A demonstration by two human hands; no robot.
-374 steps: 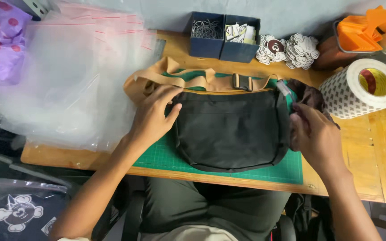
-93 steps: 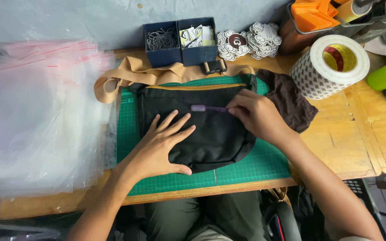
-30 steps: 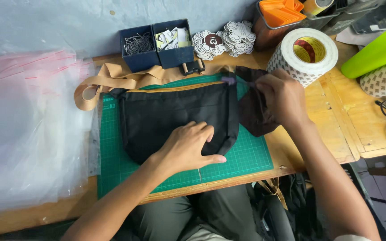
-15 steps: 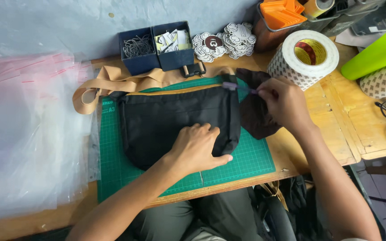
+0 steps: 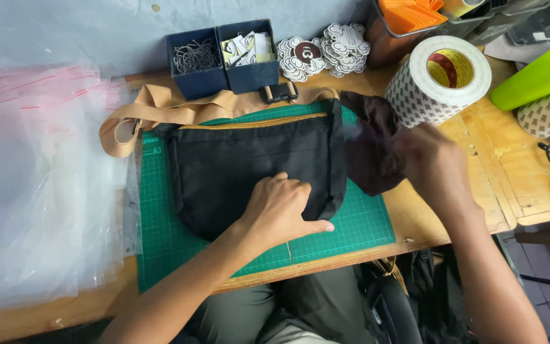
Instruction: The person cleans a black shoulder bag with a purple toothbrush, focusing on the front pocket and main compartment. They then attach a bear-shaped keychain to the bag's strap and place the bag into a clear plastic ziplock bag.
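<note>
Black bag [image 5: 249, 162] lies flat on the green cutting mat [image 5: 364, 223], centre of the surface, tan strap [image 5: 160, 111] looping off its upper-left. Left hand [image 5: 281, 207] is spread open, palm pressing the bag's lower right, gripping nothing. Right hand [image 5: 431, 162], blurred, sits just right of the bag, fingers pinched on a dark brown cloth [image 5: 370, 146]. Bag looks flattened; cloth not yet inside or clear of it

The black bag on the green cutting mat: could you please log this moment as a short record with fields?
Bag: black bag with a tan strap, flat on the green cutting mat
Left hand: left hand pressed on the bag's lower edge
Right hand: right hand at a dark cloth beside the bag, blurred
Nearby: tape roll, clear plastic bags
</note>
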